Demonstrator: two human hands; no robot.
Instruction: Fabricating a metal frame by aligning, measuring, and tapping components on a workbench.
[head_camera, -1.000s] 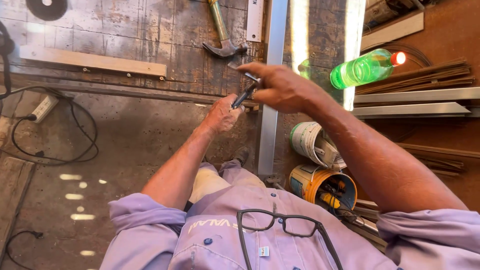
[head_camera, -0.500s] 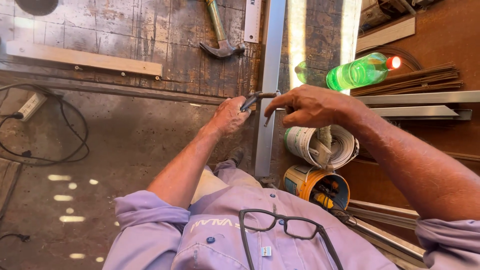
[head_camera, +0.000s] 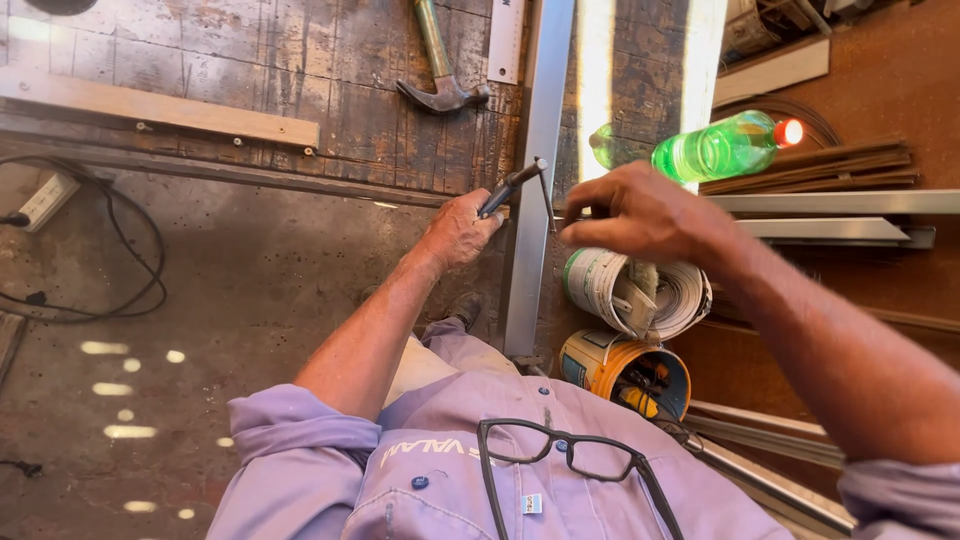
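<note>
Head camera, looking down over the person's lilac work shirt (head_camera: 450, 480), with black-framed glasses (head_camera: 570, 455) hanging at the collar.

Item in hand: a slim dark tool (head_camera: 512, 187), apparently a small pair of pliers or a similar hand tool; its exact kind cannot be told. Handle end is dark, tip end paler metal. A thin wire or pin (head_camera: 547, 195) hangs from the tip.

Orientation: long axis runs diagonally, the tip pointing toward 2 o'clock, the handle toward 8 o'clock into the palm.

Location: at picture centre, just left of a long grey metal profile (head_camera: 535, 150) that runs upright from 12 o'clock down toward the person's lap, lying over the worn wooden desk (head_camera: 250, 70).

Left hand (head_camera: 458, 228): grip clenched around the tool handle, fingers curled tight.

Right hand (head_camera: 640, 215): at 3 o'clock of the tool tip, fingers drawn together toward the wire; blurred, so contact cannot be told, nor whether the grip is closed.

Surroundings: claw hammer (head_camera: 440, 70) at 12 o'clock on the desk, steel ruler (head_camera: 507, 40) just beside it. Green plastic bottle (head_camera: 720, 148) with a red cap at 2 o'clock. Roll of paper (head_camera: 640, 290) below the right hand; an orange-rimmed tin (head_camera: 625, 372) under that. White power strip (head_camera: 45, 200) with black cable at 9 o'clock on the floor.
</note>
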